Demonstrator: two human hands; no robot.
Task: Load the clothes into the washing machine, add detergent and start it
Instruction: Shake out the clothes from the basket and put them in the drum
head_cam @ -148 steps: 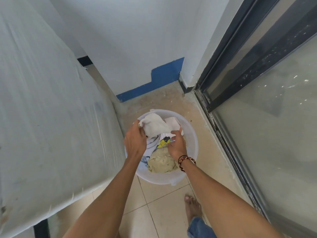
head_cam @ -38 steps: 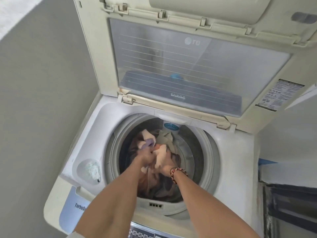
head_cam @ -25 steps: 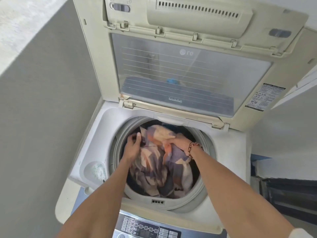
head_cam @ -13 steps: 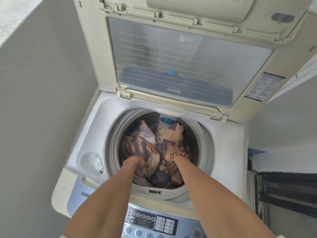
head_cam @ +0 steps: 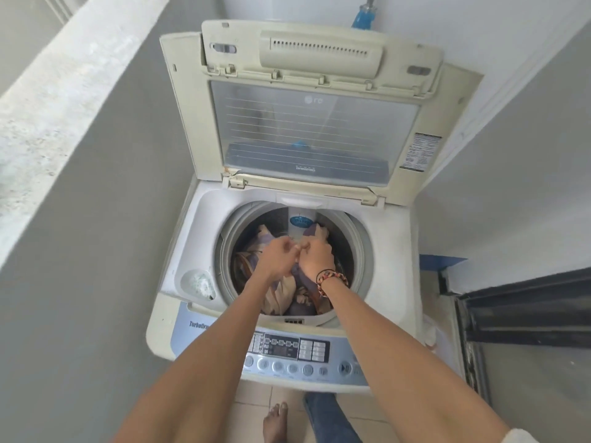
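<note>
Top-load washing machine (head_cam: 388, 251) stands with its lid (head_cam: 313, 123) propped upright against the wall, so the drum (head_cam: 358, 251) mouth is fully open for loading. Both hands are inside the drum opening, above the clothes (head_cam: 281, 292). Left hand (head_cam: 278, 254) has its fingers curled; it looks like it pinches a bit of fabric near the fingertips, but the blur there means I cannot tell for sure. Right hand (head_cam: 316, 255), with a beaded bracelet (head_cam: 331, 278) on its wrist, has fingers curled tight, knuckles up, apparently gripping a pale piece of cloth between the two hands. The hands nearly touch each other, probably working one garment together, spreading or tucking it so the load sits evenly rather than bunched.

Clothes are already in the drum: a mixed heap of purple, beige and brown pieces, lying below the rim. Judging by this, loading is mostly done or in its last bit.

Detergent step looks not yet done. A round recess (head_cam: 198, 282) at the front left corner of the machine top holds some white residue. Control panel (head_cam: 287, 353) sits at the front edge, under the forearms, untouched; start button (head_cam: 344, 367) is at its right end. Lid must come down before starting.

A bare foot (head_cam: 275, 423) and a jeans leg (head_cam: 329, 420) show on the tiled floor in front of the machine.
</note>
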